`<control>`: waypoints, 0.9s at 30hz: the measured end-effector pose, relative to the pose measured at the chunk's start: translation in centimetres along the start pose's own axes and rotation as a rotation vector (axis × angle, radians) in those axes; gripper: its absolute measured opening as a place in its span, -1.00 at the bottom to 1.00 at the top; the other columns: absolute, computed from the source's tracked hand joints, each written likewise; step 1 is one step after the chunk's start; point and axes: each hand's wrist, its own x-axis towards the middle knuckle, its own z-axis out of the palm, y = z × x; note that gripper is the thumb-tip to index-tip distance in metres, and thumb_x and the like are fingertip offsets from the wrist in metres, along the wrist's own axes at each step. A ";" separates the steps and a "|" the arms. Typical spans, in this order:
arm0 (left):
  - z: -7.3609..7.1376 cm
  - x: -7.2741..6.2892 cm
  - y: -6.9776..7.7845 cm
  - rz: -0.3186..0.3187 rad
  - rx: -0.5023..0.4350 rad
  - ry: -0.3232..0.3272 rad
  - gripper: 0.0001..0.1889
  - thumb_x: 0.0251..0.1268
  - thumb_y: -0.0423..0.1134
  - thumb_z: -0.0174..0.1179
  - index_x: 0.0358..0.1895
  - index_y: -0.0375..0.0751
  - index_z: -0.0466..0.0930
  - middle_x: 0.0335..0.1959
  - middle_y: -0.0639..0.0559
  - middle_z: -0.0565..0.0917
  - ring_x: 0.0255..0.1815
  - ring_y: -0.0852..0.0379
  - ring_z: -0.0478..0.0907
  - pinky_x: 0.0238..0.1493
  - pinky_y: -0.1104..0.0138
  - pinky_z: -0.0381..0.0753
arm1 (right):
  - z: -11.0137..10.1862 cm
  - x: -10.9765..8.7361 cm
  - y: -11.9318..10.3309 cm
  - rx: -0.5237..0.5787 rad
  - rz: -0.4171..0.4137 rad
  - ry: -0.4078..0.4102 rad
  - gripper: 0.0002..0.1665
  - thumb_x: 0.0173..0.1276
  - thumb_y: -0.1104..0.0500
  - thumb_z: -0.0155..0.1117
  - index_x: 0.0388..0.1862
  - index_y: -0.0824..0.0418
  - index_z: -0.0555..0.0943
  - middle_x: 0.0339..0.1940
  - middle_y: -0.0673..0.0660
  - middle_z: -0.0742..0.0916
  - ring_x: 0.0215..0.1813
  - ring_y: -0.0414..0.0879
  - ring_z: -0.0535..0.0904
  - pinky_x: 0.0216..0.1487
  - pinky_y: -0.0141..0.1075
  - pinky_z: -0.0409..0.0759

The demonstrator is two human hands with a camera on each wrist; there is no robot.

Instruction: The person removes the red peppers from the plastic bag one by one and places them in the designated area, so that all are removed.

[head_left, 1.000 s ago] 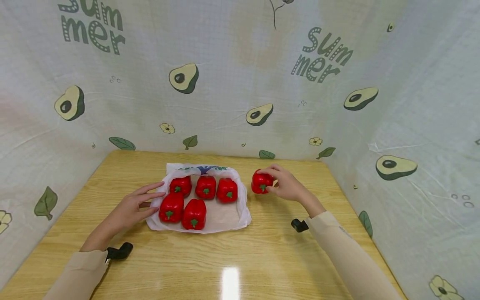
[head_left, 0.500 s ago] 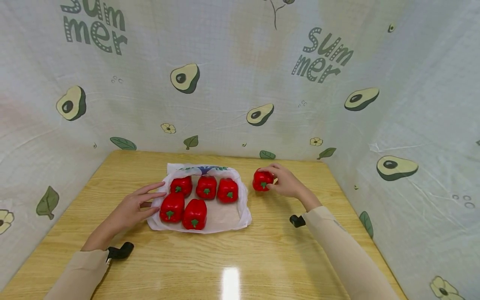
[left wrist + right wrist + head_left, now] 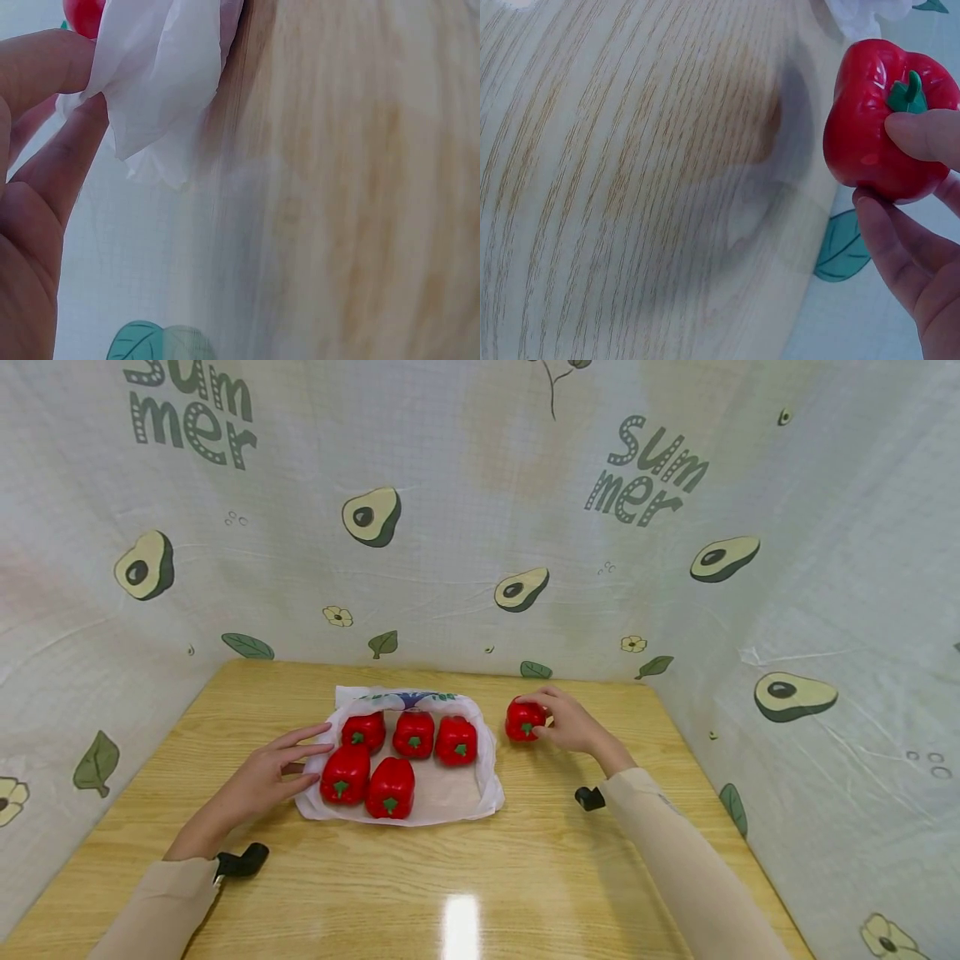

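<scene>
Red pepper (image 3: 519, 720) grasped in right hand (image 3: 572, 725), just right of white bag (image 3: 488, 762) on desk (image 3: 360, 893), green stem (image 3: 909, 96) facing near; bag lies to that hand's left. Left hand (image 3: 257, 783) pinches bag's left rim, well apart from pepper.

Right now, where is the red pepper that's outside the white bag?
In the head view, the red pepper is just right of the white bag, in the grip of the right hand.
</scene>
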 end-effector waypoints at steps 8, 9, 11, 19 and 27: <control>0.0 0.0 -0.1 -0.004 0.002 -0.001 -0.37 0.11 -0.54 0.54 0.32 -0.26 0.68 0.52 -0.19 0.48 0.28 0.15 0.56 -0.06 0.49 0.75 | 0.4 0.3 0.1 -0.015 0.009 -0.008 -0.35 0.39 0.36 0.46 0.44 0.12 0.59 0.31 0.19 0.62 0.22 0.13 0.60 0.09 -0.03 0.80; 0.0 0.0 -0.1 -0.006 0.003 0.000 -0.37 0.11 -0.54 0.54 0.32 -0.26 0.68 0.52 -0.19 0.48 0.27 0.16 0.56 -0.08 0.50 0.75 | 0.5 0.4 0.1 -0.011 0.008 -0.009 -0.35 0.39 0.37 0.45 0.44 0.12 0.59 0.30 0.19 0.62 0.23 0.14 0.60 0.10 0.00 0.80; 0.0 0.0 0.0 -0.011 0.004 0.001 -0.37 0.10 -0.54 0.55 0.32 -0.25 0.69 0.52 -0.19 0.48 0.27 0.14 0.55 -0.12 0.49 0.76 | 0.5 0.4 0.1 -0.004 0.007 -0.008 -0.35 0.39 0.37 0.44 0.44 0.11 0.59 0.29 0.19 0.62 0.24 0.14 0.60 0.11 0.03 0.80; 0.0 0.1 0.5 -0.061 0.008 -0.011 -0.42 0.20 -0.46 0.53 0.33 -0.17 0.69 0.54 -0.11 0.47 0.25 0.14 0.53 -0.15 0.42 0.75 | 0.8 0.8 0.2 0.002 -0.014 0.003 -0.34 0.36 0.40 0.45 0.42 0.11 0.62 0.33 0.25 0.59 0.22 0.17 0.59 0.09 -0.02 0.77; 0.0 0.0 0.5 -0.065 0.011 -0.012 -0.41 0.19 -0.46 0.53 0.34 -0.16 0.69 0.54 -0.10 0.47 0.31 0.24 0.47 -0.12 0.42 0.76 | 0.9 0.8 0.0 -0.007 -0.014 -0.009 -0.34 0.37 0.39 0.45 0.43 0.10 0.61 0.31 0.23 0.60 0.18 0.13 0.58 0.06 -0.06 0.75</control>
